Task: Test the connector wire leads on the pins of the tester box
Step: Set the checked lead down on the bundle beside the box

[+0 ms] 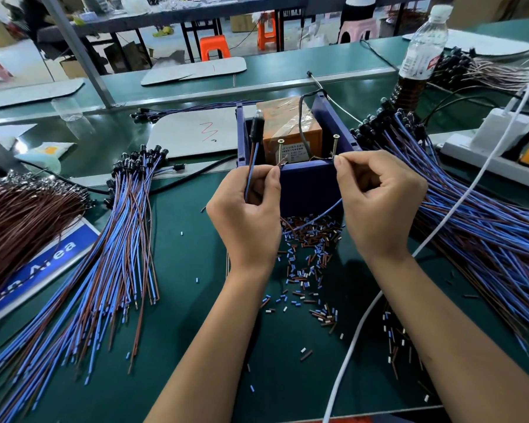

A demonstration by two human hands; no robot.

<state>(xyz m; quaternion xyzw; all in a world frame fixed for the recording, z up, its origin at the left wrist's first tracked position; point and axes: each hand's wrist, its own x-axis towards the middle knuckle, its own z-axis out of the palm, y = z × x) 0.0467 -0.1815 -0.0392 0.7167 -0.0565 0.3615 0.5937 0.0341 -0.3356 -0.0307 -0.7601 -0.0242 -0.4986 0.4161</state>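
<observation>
Your left hand [247, 206] pinches the brown lead beside the left brass screw pin [280, 151]; your right hand [379, 203] pinches the blue lead [324, 212] just below the right pin [336, 145]. Both pins stand upright on the blue tester box [309, 184], directly ahead.

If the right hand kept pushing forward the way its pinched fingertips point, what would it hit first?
Most likely the right screw pin on the tester box: the right hand holds its lead tip just at the pin's base. Depth is unclear.
</observation>
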